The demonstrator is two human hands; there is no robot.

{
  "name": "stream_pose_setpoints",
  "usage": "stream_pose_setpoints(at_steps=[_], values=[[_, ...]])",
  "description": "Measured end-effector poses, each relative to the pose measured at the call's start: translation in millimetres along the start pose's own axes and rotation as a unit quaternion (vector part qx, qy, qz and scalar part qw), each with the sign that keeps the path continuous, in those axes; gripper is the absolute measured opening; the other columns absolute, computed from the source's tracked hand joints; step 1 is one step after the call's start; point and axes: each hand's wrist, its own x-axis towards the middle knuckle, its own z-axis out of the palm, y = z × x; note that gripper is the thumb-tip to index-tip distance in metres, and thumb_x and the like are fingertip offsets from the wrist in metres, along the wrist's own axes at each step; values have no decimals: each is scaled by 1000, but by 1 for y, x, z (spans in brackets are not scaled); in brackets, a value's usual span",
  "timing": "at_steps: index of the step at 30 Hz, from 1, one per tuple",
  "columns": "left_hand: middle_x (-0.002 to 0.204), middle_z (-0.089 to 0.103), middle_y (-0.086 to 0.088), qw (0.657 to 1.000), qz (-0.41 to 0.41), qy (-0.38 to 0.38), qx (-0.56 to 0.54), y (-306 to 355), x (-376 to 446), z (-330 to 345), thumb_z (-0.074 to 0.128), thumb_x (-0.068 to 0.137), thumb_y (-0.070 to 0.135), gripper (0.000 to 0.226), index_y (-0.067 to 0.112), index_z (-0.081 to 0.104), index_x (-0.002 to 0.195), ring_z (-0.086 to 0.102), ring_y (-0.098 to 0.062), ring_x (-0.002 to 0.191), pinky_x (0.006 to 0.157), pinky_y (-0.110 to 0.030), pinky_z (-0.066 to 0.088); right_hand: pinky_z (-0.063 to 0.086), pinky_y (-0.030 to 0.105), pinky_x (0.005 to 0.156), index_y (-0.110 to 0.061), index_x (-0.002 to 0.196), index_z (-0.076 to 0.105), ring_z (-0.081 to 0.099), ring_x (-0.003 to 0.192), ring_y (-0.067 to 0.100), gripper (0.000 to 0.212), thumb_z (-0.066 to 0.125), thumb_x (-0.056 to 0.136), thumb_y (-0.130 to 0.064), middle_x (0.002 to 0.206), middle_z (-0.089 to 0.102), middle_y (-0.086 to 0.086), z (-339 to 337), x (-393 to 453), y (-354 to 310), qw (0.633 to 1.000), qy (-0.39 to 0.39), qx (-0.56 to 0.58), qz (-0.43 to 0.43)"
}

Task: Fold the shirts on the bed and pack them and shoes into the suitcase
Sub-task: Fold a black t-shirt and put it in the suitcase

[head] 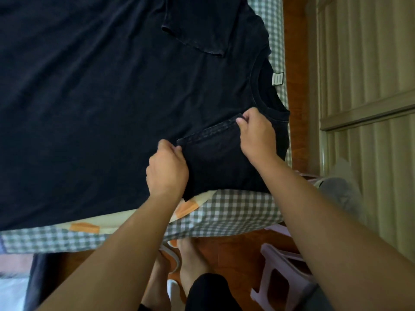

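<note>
On the near edge of the bed, the left hand [167, 169] curls its fingers and thumb round the lower corner of a folded-in sleeve [215, 153], pinching the hem where it meets the body of the shirt. The right hand [256, 133] pinches the other corner of that same sleeve hem between thumb and fingertips, just below the neckline [258, 95], so both hands hold the one sleeve, which lies across the shirt's chest. One black shirt [101, 97] is spread flat and fills most of the bed, its collar pointing to the right, with a small white label [277, 78] showing inside the neck. The second sleeve [202, 30] lies folded onto the body at the far side. The bed [224, 212] wears a green and white checked sheet, with a cream cloth bearing orange patches [85, 227] peeking out under the shirt's near edge. Two bare forearms reach in from the bottom. Below the bed edge, two bare feet [190, 257] stand on a reddish floor [235, 248] beside a pale sandal [170, 254]. One pinkish plastic stool [280, 270] stands to the right, and a slatted wooden wall [370, 86] rises beyond it. No suitcase can be told from this view.
</note>
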Motion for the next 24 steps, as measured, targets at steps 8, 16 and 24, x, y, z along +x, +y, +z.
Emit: stream_pose_setpoints(at_steps=[8,16,24], values=[[169,15,-11,884,347,-45,309,-46,-12,21,25,102,58,67,25,23,160,7,-33,156,126,-50,12,25,49,120,-12,151,41,28,149,31,50,35,108,-37,158,36,11,10,-82,10,952,-16,-172,-254],[151,43,-16,974,139,141,113,-115,-27,-73,50,103,39,46,17,52,143,31,-32,144,119,-42,22,39,43,107,-10,135,56,46,130,33,35,52,104,-26,141,50,13,-6,-134,11,992,60,-73,-84],[119,58,-7,790,-295,138,-519,-231,13,-172,58,102,34,30,14,58,124,65,-18,97,75,-30,56,55,33,94,-9,125,60,65,109,22,33,65,98,-27,114,67,7,16,-169,-19,662,49,624,412]])
